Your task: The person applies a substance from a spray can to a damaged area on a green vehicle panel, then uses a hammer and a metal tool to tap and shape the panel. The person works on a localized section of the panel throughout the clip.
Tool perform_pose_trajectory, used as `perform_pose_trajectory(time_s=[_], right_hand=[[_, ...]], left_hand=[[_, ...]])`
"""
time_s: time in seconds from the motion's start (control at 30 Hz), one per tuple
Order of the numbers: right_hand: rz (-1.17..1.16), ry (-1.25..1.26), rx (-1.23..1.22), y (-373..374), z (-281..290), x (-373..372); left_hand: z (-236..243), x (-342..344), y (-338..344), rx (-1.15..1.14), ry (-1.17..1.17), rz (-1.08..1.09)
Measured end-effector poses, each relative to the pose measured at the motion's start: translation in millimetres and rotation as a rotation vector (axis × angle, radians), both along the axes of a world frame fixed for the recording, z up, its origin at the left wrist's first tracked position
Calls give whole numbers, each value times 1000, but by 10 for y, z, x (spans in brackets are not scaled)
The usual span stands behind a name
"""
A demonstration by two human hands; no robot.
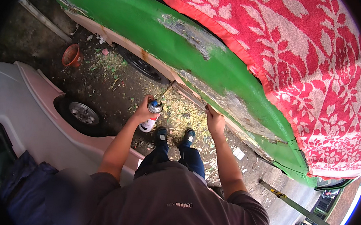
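Note:
My left hand (143, 110) is wrapped round a gas torch (148, 124) with a white canister. Its metal nozzle angles up toward the lower side of a green car body (136, 23). My right hand (216, 122) grips the dark handle of a thin scraper (202, 100), whose end reaches to the same lower side. Beside the scraper, a long patch (233, 105) of the panel is stripped to rough grey and tan. Whether the torch has a flame cannot be seen.
A red and white leaf-patterned towel (268, 47) covers the green car's top. Paint flakes (184, 113) litter the ground round my feet. A pale pink and white car (42, 107) stands close on the left, an orange bucket (71, 56) beyond it. A metal bar (299, 207) is at right.

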State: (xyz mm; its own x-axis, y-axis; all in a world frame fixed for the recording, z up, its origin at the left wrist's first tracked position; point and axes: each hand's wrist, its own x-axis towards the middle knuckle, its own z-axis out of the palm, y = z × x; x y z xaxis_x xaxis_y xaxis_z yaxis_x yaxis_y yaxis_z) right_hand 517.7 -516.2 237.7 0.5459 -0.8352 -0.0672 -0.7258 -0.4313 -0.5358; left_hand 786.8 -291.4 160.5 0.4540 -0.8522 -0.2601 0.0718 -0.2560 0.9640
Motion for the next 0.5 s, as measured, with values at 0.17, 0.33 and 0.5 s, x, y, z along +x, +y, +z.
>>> perform_pose_trajectory(time_s=[0.17,0.33,0.5], right_hand=[[18,-23,-99,79,-189,69],[30,-77,-44,-8,-34,112],[16,16,-10,37,-44,153]], left_hand=[[17,-26,-58,37,-120,-31],[53,11,-140,-27,-54,13],[134,-5,-68,11,-20,27]])
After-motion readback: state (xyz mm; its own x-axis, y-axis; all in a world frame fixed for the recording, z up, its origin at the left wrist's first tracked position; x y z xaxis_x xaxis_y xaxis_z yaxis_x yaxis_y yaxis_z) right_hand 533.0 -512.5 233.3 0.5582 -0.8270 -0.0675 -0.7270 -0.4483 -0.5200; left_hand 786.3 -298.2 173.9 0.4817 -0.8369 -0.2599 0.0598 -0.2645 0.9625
